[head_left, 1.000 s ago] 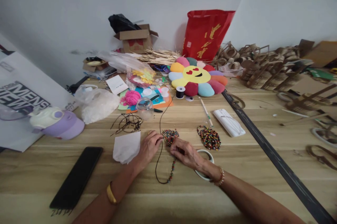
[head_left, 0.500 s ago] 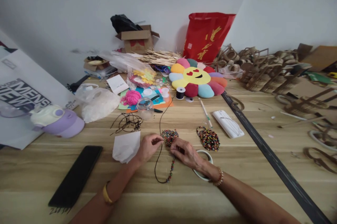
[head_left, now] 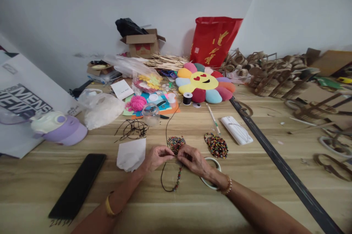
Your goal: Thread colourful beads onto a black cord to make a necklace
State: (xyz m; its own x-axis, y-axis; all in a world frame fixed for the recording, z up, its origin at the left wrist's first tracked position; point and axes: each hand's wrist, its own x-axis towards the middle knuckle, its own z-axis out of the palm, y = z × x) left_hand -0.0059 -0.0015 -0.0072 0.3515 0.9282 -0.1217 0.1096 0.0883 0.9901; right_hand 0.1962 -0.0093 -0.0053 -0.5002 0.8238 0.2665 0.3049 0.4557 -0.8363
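Observation:
My left hand [head_left: 159,157] is closed in a pinch, its fingertips at the near edge of a small pile of multicoloured beads [head_left: 175,142]. Whatever lies between those fingertips is too small to name. My right hand [head_left: 194,159] pinches a black cord [head_left: 161,179], and its fingertips nearly meet the left ones. Several small beads [head_left: 178,179] are threaded on the cord, which hangs below both hands in a loop on the table. Under my right wrist lies a white ring like a tape roll [head_left: 217,182], partly hidden.
Right of the pile lie strung beads [head_left: 217,145] and a white power strip [head_left: 236,130]. A black phone [head_left: 78,186] and white paper [head_left: 131,154] are on the left. Farther back are a black cord spool [head_left: 187,98], a clear jar [head_left: 151,114] and a flower cushion [head_left: 205,82].
My left hand has moved slightly right and toward me, from beside the bead pile to close against the right fingertips. My right hand stays nearly in place. The view has shifted slightly.

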